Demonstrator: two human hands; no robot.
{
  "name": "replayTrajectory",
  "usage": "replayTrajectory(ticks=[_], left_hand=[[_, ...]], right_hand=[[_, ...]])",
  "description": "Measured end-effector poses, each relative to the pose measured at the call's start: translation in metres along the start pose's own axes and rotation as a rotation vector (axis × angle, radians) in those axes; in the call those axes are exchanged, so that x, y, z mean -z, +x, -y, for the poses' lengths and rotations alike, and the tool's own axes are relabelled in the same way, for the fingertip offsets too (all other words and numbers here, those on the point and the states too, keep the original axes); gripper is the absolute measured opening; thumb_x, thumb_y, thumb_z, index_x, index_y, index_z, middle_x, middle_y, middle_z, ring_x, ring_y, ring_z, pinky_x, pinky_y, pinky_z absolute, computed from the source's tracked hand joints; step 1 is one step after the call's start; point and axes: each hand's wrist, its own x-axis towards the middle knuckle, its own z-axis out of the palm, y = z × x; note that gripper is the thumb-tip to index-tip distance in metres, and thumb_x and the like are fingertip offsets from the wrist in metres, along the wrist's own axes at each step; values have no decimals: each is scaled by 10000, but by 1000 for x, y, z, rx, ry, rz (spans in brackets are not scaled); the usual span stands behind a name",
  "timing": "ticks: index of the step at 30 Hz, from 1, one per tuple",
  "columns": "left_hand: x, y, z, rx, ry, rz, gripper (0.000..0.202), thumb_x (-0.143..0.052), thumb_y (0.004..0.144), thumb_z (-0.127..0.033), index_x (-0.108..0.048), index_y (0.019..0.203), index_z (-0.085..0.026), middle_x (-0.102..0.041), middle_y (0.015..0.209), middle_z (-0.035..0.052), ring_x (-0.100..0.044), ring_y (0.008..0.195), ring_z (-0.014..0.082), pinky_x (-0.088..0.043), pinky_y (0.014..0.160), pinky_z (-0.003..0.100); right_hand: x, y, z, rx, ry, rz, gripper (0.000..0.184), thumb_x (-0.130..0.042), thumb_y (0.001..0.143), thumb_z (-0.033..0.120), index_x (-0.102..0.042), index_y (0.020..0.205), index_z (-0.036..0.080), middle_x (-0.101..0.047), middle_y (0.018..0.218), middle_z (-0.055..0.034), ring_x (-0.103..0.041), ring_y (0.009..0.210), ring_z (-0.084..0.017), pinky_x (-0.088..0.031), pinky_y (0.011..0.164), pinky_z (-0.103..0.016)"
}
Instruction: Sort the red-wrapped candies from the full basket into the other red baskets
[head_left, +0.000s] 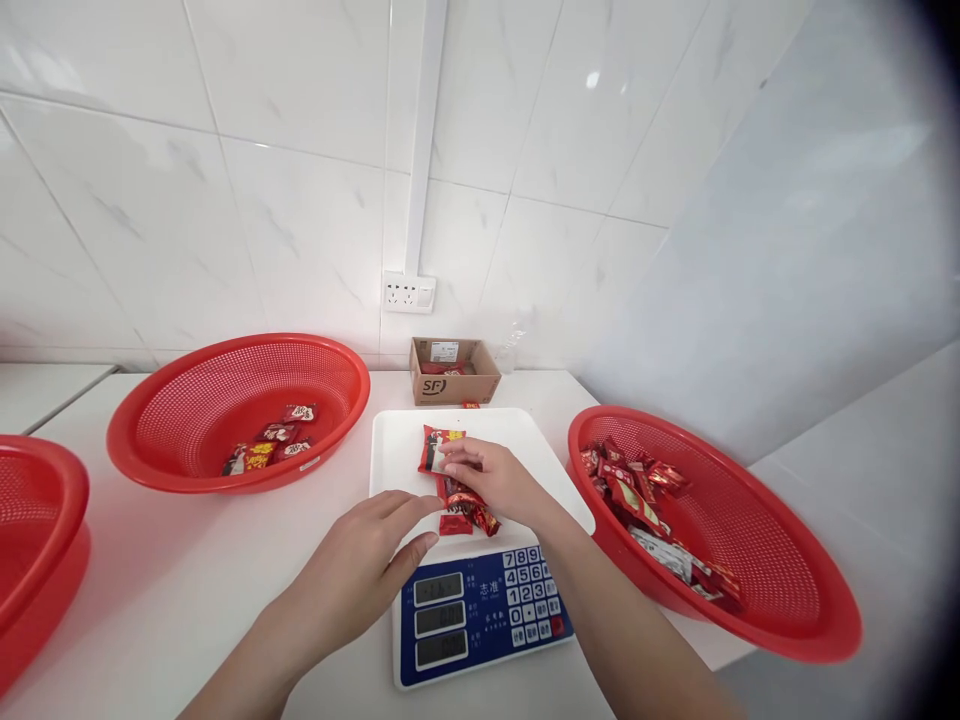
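Several small red snack packets (pixel 455 492) lie in a heap on the white pan (pixel 401 450) of a digital scale. My right hand (pixel 491 480) reaches over the heap from the right, its fingers curved onto the packets and partly hiding them. On the left side of the heap is my left hand (pixel 375 550), fingers stretched out and thumb apart. Its fingertips reach the edge of the packets. Below the pan, the blue scale panel (pixel 487 610) shows three displays and a keypad; my right forearm covers part of its right side.
A red basket (pixel 780 540) on the right holds many wrapped snacks. Another red basket (pixel 172 400) at the back left contains several packets. Part of a third basket (pixel 45 500) shows at the left edge. Behind the scale stands a cardboard box (pixel 469 390) against the tiled wall.
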Motion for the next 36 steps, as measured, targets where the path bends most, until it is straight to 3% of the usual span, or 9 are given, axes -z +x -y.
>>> replayTrajectory(ticks=[4, 8, 12, 16, 22, 31, 36], left_hand=[[-1, 0, -1, -11, 3, 11, 296, -409, 906, -255, -526, 1175, -295, -652, 1065, 32, -613, 942, 194, -509, 774, 318], [-1, 0, -1, 2, 4, 35, 316, -413, 906, -248, -506, 1202, -311, -647, 1063, 18, -610, 940, 186, -507, 773, 320], [-1, 0, -1, 15, 2, 33, 315, -417, 903, -248, -511, 1198, -307, -649, 1055, 13, -612, 937, 184, -506, 774, 315], [-2, 1, 0, 18, 0, 30, 312, -416, 902, -249, -520, 1191, -307, -653, 1053, 14, -616, 932, 186, -509, 771, 319], [-1, -1, -1, 21, -1, 28, 312, -403, 910, -281, -530, 1195, -275, -651, 1085, 38, -607, 968, 199, -509, 803, 344], [-2, -1, 1, 6, -1, 25, 314, -397, 914, -284, -523, 1201, -274, -647, 1100, 39, -603, 979, 197, -507, 809, 345], [-3, 1, 1, -6, 4, 20, 320, -406, 909, -276, -516, 1208, -299, -652, 1072, 27, -616, 942, 190, -514, 775, 325]], right_hand=[[7, -3, 5, -3, 0, -60, 240, -536, 823, 262, -611, 1041, 197, -690, 971, -46, -646, 909, -177, -501, 825, -322], [9, -9, 12, -61, 5, 48, 245, -541, 818, 253, -612, 1047, 201, -693, 958, -46, -648, 892, -180, -509, 799, -317], [7, -15, 14, -50, -95, 55, 215, -537, 820, 262, -634, 1007, 215, -691, 967, -36, -644, 889, -189, -497, 806, -334], [5, -12, 13, -77, -74, 201, 231, -530, 826, 264, -636, 1027, 222, -700, 922, -30, -655, 849, -188, -514, 766, -329], [11, 10, 9, -70, -60, 36, 278, -543, 806, 165, -618, 1073, 182, -656, 1111, -69, -621, 997, -172, -490, 881, -324], [27, 5, 2, -87, -124, 50, 272, -553, 813, 191, -637, 1071, 182, -637, 1166, -70, -610, 1021, -191, -468, 920, -362], [20, 26, 6, -36, -113, 104, 290, -533, 823, 166, -619, 1098, 193, -648, 1136, -65, -625, 979, -171, -512, 840, -320]])
